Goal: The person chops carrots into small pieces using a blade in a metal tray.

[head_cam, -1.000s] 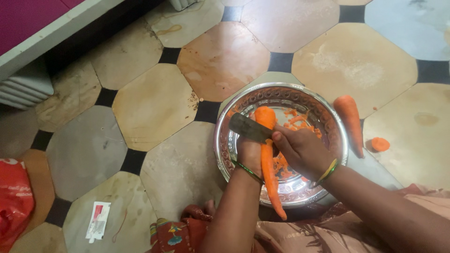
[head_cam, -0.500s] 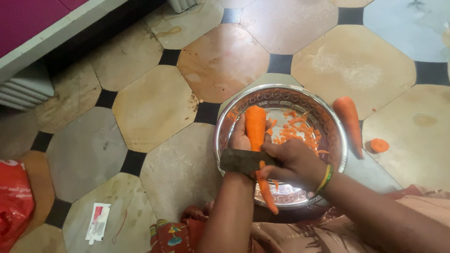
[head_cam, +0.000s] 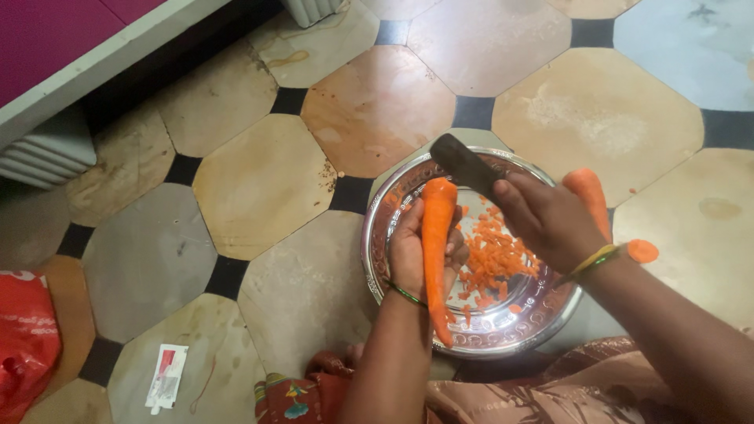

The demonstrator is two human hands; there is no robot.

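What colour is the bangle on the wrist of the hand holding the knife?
The bangle is yellow and green, seen in the head view.

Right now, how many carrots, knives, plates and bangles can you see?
Carrots: 2, one in the left hand at, one beside the plate
Knives: 1, in the right hand at
Steel plates: 1
Bangles: 2, green and yellow-green
Total: 6
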